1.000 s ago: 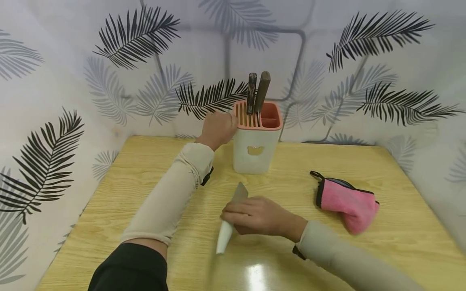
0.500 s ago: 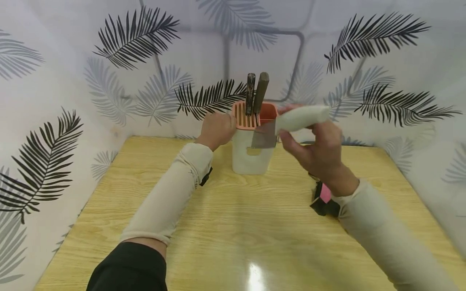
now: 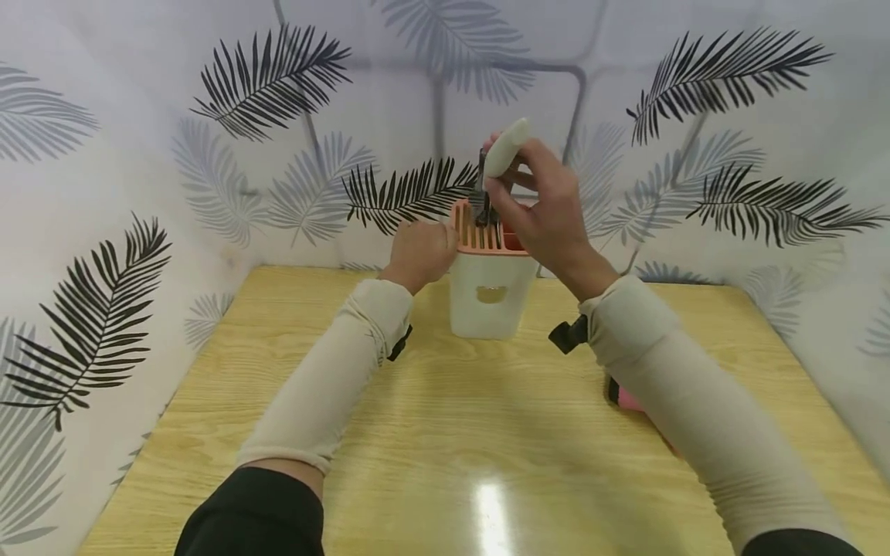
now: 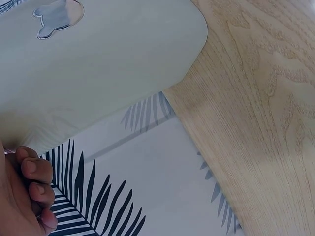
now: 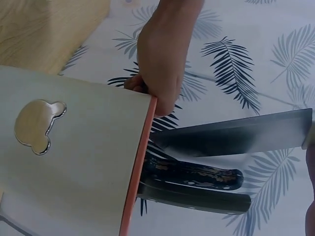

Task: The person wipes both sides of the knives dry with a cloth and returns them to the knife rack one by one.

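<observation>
A white knife holder [image 3: 487,313] with an orange slotted top stands at the back of the table. My left hand [image 3: 419,251] grips its left rim, fingers curled. My right hand [image 3: 549,205] holds a knife by its white handle [image 3: 506,148] above the slots. In the right wrist view the knife's broad blade [image 5: 236,136] points at the slotted top, its tip close to the rim; whether it has entered a slot I cannot tell. Two other knives stand in the holder, one with a mottled black handle [image 5: 202,174], one with a dark green-grey handle [image 5: 202,197].
Behind the holder hangs a white cloth [image 3: 389,100] with a leaf print. A pink and black fabric item [image 3: 629,399] lies on the wooden table [image 3: 417,448] at the right, mostly hidden by my right forearm.
My right hand has carried the knife from the middle of the table up to the holder, and the blade has turned from level to downward. My left hand has stayed on the rim.
</observation>
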